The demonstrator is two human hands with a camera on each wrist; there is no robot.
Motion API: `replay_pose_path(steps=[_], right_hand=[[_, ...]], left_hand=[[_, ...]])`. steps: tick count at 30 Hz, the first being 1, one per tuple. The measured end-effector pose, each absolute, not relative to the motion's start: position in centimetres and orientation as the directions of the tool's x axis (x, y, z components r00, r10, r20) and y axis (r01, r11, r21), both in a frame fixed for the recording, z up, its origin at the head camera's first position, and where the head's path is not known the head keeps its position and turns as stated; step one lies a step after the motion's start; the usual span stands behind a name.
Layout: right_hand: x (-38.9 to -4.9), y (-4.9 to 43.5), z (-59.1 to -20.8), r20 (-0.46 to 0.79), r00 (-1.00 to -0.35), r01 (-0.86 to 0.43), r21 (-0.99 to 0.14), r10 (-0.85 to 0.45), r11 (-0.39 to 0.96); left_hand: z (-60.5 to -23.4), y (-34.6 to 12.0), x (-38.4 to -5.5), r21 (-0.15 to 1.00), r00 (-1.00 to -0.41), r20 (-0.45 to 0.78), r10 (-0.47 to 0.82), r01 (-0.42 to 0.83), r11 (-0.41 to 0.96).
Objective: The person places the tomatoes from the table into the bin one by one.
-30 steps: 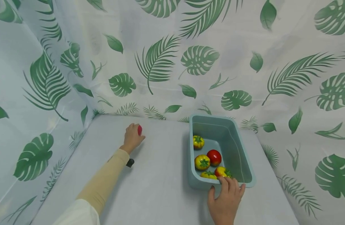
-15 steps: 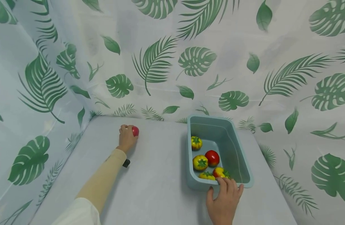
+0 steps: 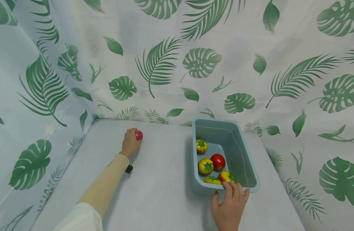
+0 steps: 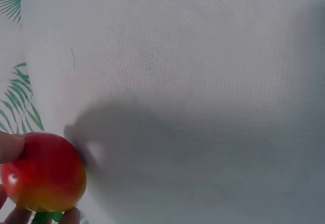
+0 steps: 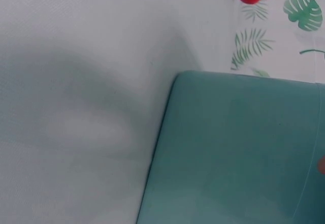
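In the head view, my left hand [image 3: 131, 141] is at the far left of the table, holding a red tomato [image 3: 139, 135]. Close up in the left wrist view, that tomato [image 4: 45, 172] is glossy red fading to yellow, with green leaves at its lower end; thumb above, fingertips below. A blue-green plastic bin [image 3: 247, 157] stands on the right. My right hand [image 3: 228, 207] grips its near rim, fingers hooked over the edge and thumb outside. Inside lie a red tomato [image 3: 218, 162] and several yellow-red ones, such as the yellow tomato [image 3: 205, 166].
A white-covered table [image 3: 162, 179] spans the area between the arms. Behind it and at the sides hangs a leaf-patterned curtain [image 3: 165, 99]. A small black piece [image 3: 129, 169] shows beside the left wrist. The bin's wall [image 5: 228, 153] fills much of the right wrist view.
My left hand has moved slightly left and turned, so more of the tomato shows beside it. The right hand has stayed on the bin's rim. The head view has shifted a little.
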State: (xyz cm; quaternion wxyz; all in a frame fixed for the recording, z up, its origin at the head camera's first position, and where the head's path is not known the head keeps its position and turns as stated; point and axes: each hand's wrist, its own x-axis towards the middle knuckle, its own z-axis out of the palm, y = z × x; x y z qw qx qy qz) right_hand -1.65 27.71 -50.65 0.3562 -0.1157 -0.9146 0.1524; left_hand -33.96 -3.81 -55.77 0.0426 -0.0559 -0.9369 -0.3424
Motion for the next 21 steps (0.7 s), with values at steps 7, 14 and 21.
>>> replay_pose_path(steps=[7, 14, 21], right_hand=[[-1.7, 27.9, -50.7, 0.63, -0.713, 0.086, -0.358, 0.308, 0.93], [-1.8, 28.0, -51.0, 0.644, -0.703, 0.072, -0.357, 0.301, 0.931], [-1.7, 28.1, -50.9, 0.644, -0.702, 0.069, -0.361, 0.303, 0.93]], left_hand=[[-54.3, -3.9, -33.7, 0.651, -0.989, 0.138, 0.049, 0.128, 0.748], [-50.0, -3.0, -33.3, 0.693, -0.978, 0.205, 0.033, 0.169, 0.701], [-46.7, -1.6, -32.5, 0.766, -0.961, 0.278, 0.006, 0.225, 0.602]])
